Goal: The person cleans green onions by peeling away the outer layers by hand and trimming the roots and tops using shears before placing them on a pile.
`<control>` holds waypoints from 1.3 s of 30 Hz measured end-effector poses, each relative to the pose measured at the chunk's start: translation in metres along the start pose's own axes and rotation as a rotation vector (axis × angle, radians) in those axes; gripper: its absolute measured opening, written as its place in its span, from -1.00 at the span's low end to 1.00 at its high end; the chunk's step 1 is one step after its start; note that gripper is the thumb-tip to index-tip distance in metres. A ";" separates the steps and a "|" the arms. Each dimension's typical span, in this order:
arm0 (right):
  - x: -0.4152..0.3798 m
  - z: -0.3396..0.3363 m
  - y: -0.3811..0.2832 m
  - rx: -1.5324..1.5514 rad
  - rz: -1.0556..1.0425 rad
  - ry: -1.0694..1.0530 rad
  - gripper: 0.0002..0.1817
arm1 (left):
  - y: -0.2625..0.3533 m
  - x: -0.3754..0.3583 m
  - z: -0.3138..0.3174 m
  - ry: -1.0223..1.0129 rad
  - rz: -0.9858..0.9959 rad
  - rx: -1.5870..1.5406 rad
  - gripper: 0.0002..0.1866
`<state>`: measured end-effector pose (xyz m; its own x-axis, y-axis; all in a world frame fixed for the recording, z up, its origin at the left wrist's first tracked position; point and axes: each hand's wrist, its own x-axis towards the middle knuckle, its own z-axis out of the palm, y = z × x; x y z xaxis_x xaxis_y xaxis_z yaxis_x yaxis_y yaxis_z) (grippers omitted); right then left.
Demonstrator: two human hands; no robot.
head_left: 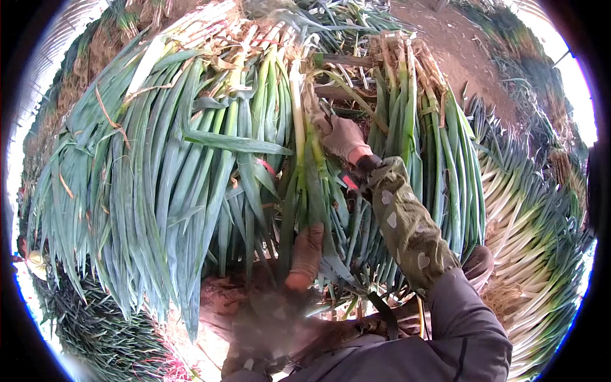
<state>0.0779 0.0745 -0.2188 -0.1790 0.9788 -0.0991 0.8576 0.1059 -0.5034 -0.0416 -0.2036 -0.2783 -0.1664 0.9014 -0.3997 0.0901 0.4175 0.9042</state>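
A few long green onions (309, 165) hang in front of me, leaves down, between two larger heaps. My right hand (344, 137), in a pale glove, is closed around the upper, stem end of these onions, where brown dry skin shows. Lower down, my left hand (305, 251), also gloved, is wrapped around their leaves. To the left lies a thick heap of green onions (165, 153) with roots at the top and leaves spilling toward me. A smaller bunch (423, 127) hangs to the right of my right hand. Red strips show among the leaves.
Wooden slats (347, 92) appear behind my right hand, between the heaps. Rows of green onions with white stems (528, 254) lie on the ground at right. Dark green bundles (108, 325) are at lower left. Bare soil (439, 38) shows at the back.
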 end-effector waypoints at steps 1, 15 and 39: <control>0.006 0.001 -0.001 0.028 -0.003 0.013 -0.53 | -0.008 0.001 0.001 -0.002 0.005 -0.026 -0.35; -0.173 -0.038 0.029 0.323 -0.022 -0.093 -0.44 | 0.006 0.003 0.006 -0.029 0.087 0.272 -0.17; -0.240 -0.060 0.051 0.444 0.042 -0.127 -0.50 | 0.133 0.160 0.041 0.152 0.229 1.134 -0.78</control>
<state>0.1934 -0.1441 -0.1696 -0.2295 0.9487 -0.2175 0.5808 -0.0459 -0.8127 -0.0165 0.0005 -0.2284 -0.1413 0.9781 -0.1530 0.9464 0.1788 0.2691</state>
